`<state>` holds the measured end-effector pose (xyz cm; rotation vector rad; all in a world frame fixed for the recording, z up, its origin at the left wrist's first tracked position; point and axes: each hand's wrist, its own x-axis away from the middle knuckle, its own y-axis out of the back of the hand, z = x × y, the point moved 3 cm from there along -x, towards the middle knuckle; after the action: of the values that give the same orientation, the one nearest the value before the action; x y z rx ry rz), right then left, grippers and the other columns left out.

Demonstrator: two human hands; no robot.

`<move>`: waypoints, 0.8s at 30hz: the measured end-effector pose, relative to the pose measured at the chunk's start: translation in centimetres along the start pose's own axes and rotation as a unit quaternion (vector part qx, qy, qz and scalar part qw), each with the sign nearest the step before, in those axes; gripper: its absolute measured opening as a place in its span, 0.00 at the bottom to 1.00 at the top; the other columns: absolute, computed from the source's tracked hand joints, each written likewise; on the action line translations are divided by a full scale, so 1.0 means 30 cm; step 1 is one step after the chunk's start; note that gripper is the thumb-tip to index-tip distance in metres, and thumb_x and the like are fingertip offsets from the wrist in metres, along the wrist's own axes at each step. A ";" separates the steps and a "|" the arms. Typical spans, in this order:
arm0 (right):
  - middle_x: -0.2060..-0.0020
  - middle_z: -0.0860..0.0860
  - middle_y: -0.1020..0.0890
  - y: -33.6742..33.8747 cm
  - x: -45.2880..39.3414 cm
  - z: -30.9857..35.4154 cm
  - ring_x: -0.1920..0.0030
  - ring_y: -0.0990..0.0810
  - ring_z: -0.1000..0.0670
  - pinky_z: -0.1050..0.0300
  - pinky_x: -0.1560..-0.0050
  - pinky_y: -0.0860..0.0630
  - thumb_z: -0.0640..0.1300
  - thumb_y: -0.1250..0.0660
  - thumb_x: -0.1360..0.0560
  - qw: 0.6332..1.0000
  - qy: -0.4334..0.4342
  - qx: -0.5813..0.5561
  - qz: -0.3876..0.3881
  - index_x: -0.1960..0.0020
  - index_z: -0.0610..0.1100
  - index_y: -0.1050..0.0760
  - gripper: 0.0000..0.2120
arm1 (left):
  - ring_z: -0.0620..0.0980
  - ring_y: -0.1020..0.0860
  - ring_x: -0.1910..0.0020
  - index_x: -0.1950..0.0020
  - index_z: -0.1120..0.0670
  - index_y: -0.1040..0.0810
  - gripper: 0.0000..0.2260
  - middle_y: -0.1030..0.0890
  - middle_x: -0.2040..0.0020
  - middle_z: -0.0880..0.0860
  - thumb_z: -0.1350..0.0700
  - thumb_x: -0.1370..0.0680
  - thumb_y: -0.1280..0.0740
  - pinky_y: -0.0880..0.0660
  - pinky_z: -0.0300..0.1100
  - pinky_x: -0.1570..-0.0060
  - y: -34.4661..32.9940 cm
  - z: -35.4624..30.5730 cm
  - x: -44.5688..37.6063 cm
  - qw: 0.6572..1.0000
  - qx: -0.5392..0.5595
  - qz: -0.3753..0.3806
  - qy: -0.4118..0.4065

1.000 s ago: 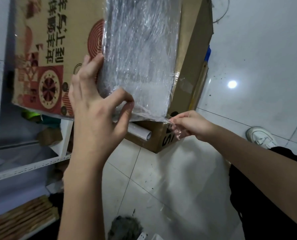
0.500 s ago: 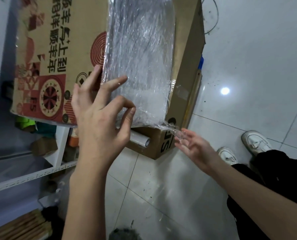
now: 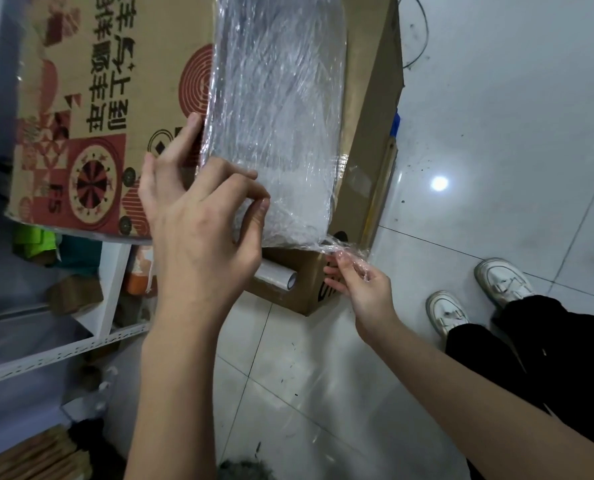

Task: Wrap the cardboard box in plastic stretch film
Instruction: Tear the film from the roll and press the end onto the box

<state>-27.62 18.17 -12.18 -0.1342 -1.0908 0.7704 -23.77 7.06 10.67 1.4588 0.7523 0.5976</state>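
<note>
A large printed cardboard box fills the upper left of the head view, with red patterns and dark lettering. A band of wrinkled stretch film is wrapped over its right part. My left hand rests against the box, index finger on the film's left edge, thumb and fingers pinching the film near the lower edge. My right hand sits just under the box's lower right corner, fingers closed on a gathered tail of film.
A second brown box stands on the tiled floor below, with a white roll against it. White metal shelving holds clutter at left. A person's white shoes and dark trousers are at right. A stick leans beside the box.
My right hand, which had opened half a second ago, has closed again on the film tail at the corner. My left hand has shifted slightly and pinches the film's lower edge.
</note>
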 end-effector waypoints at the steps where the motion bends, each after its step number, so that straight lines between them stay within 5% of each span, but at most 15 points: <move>1: 0.58 0.49 0.16 0.007 -0.005 0.003 0.60 0.18 0.54 0.61 0.57 0.19 0.39 0.36 0.23 1.000 -0.002 -0.004 0.001 0.51 0.43 0.20 0.06 | 0.58 0.39 0.29 0.56 0.57 0.20 0.02 0.20 0.51 0.49 0.59 0.27 0.31 0.40 0.69 0.41 -0.001 0.002 0.001 1.000 0.000 -0.003 0.001; 8: 0.56 0.45 0.17 0.060 -0.050 -0.020 0.54 0.17 0.50 0.60 0.54 0.20 0.37 0.38 0.22 0.999 -0.022 -0.028 0.008 0.50 0.39 0.21 0.07 | 0.54 0.40 0.28 0.55 0.57 0.20 0.03 0.19 0.50 0.49 0.60 0.26 0.32 0.40 0.68 0.40 -0.003 0.016 0.007 1.000 0.011 -0.021 0.006; 18: 0.48 0.36 0.21 0.058 -0.169 -0.045 0.46 0.19 0.41 0.41 0.40 0.26 0.35 0.48 0.19 0.971 -0.114 -0.208 0.029 0.47 0.38 0.32 0.06 | 0.55 0.38 0.29 0.56 0.59 0.20 0.04 0.18 0.51 0.50 0.61 0.25 0.33 0.39 0.68 0.40 -0.010 0.032 0.014 0.999 0.019 -0.041 -0.022; 21: 0.61 0.43 0.18 0.023 -0.199 -0.017 0.55 0.19 0.44 0.43 0.44 0.24 0.36 0.48 0.19 0.963 -0.117 -0.242 0.022 0.52 0.40 0.33 0.07 | 0.56 0.37 0.30 0.56 0.59 0.20 0.04 0.18 0.52 0.50 0.60 0.25 0.33 0.39 0.68 0.41 -0.007 0.032 0.010 0.998 0.025 -0.048 -0.023; 24: 0.73 0.46 0.28 -0.012 -0.218 -0.001 0.66 0.28 0.49 0.48 0.48 0.24 0.37 0.48 0.19 0.948 -0.124 -0.292 -0.013 0.59 0.42 0.35 0.10 | 0.56 0.36 0.30 0.56 0.59 0.20 0.03 0.18 0.54 0.50 0.61 0.25 0.33 0.38 0.67 0.41 -0.007 0.017 -0.002 0.998 0.024 -0.057 -0.026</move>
<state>-28.94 13.85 -16.93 -0.5350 -1.5386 0.4252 -23.44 6.67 10.46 1.4597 0.8076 0.4562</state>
